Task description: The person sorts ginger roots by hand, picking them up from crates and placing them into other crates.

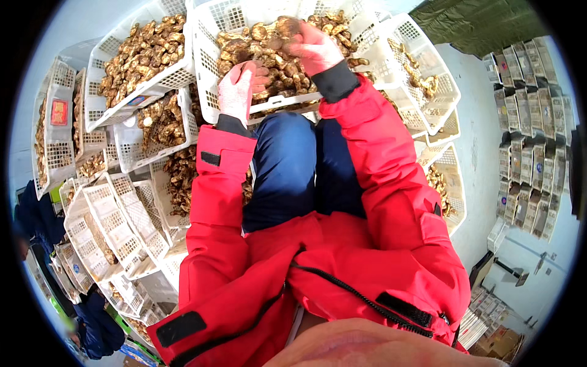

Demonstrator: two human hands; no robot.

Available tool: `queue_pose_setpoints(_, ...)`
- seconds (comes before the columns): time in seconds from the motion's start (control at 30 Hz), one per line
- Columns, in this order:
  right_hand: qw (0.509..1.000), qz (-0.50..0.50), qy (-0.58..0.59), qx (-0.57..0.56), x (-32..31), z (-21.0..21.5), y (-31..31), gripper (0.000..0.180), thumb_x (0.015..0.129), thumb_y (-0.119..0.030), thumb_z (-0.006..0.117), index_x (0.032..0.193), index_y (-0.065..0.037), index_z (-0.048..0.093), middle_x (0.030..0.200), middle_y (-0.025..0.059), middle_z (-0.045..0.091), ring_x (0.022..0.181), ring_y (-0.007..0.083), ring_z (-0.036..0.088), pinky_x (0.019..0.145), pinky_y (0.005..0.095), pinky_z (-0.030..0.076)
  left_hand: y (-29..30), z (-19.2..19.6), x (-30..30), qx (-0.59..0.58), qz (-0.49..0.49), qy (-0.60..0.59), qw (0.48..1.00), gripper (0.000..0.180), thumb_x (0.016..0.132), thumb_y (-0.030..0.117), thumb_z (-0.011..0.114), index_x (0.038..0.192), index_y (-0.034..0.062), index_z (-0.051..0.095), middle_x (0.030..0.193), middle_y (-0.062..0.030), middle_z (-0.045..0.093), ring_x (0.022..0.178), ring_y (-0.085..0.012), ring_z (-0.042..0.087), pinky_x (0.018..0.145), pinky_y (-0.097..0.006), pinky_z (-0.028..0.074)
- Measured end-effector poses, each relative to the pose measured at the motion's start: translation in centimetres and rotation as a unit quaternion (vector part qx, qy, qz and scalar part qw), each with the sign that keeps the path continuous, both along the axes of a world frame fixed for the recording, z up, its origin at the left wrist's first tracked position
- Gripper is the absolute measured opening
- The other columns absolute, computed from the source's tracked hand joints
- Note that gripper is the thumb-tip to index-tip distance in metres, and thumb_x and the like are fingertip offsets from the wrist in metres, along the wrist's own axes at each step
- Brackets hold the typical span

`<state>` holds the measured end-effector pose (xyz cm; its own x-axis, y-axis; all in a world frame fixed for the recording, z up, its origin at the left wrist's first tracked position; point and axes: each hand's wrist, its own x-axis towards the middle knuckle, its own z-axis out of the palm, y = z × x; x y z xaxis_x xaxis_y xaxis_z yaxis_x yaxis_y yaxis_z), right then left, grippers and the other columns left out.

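A white plastic crate (210, 67) full of brown, thick-stemmed mushrooms (293, 81) is in front of my knees. My right hand (316, 50), in a pinkish glove with darkened fingertips, reaches into it from the right. Its fingers are bent against a large round-capped mushroom (286, 26) and seem to grip it. At the crate's near left side is my left hand (239, 87), gloved likewise. The fingers there are apart and slightly bent, resting over the mushrooms; I see nothing held in them.
Further crates of mushrooms (143, 55) crowd the left side, some stacked or tilted. To the right, another crate (449, 92) holds a few mushrooms. Stacks of pale crates (529, 116) line the far right, beneath a dark green sheet (480, 21). A person's dark clothing (101, 324) shows at lower left.
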<state>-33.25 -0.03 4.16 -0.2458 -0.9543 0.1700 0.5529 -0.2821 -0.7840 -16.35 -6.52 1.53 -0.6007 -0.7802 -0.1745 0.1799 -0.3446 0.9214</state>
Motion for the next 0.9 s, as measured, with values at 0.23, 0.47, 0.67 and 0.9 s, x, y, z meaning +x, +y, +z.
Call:
queue_pose_setpoints(0.23,0.93,-0.296,0.178,0.127,-8.6,3.1,15.2,0.047,0.073,0.003,0.049,0.118,0.001,0.038,0.107,0.0106,0.05,0.097,0.022,0.052,0.082,0.0274,0.039,-0.4,-0.8,-0.2,-0.001,-0.022,-0.02,1.0,0.029,0.084,0.015,0.044,0.106,-0.0037,0.045,0.09,-0.0142,0.058,0.074,-0.0194,0.059,0.057,-0.024,0.046)
queue_pose_setpoints(0.47,0.654,-0.37,0.577,0.32,-16.7,-1.9,18.2,0.046,0.074,-0.016,0.055,0.116,0.001,0.042,0.1,0.0116,0.055,0.085,0.0163,0.055,0.075,0.0246,0.043,-0.2,-0.3,-0.5,-0.006,-0.03,-0.019,0.999,0.032,0.084,0.017,0.045,0.108,-0.0044,0.044,0.09,-0.0143,0.058,0.075,-0.0191,0.058,0.06,-0.026,0.045)
queue_pose_setpoints(0.67,0.506,0.018,0.835,0.214,-9.0,-1.7,-0.1,0.04,0.075,-0.023,0.048,0.114,-0.014,0.046,0.098,0.0132,0.057,0.09,0.0249,0.054,0.078,0.0332,0.042,0.2,0.3,-0.1,-0.015,-0.024,-0.019,0.999,0.031,0.084,0.018,0.044,0.106,-0.0042,0.045,0.089,-0.0143,0.059,0.072,-0.0189,0.058,0.059,-0.025,0.045)
queue_pose_setpoints(0.9,0.444,0.086,0.882,0.131,-6.5,-5.6,-6.8,0.048,0.072,-0.016,0.052,0.119,-0.02,0.042,0.106,0.0117,0.054,0.091,0.0259,0.055,0.076,0.0345,0.045,0.1,0.6,0.3,-0.015,-0.032,-0.025,0.999,0.035,0.084,0.026,0.046,0.103,-0.0039,0.048,0.091,-0.0149,0.058,0.076,-0.0198,0.058,0.062,-0.026,0.045)
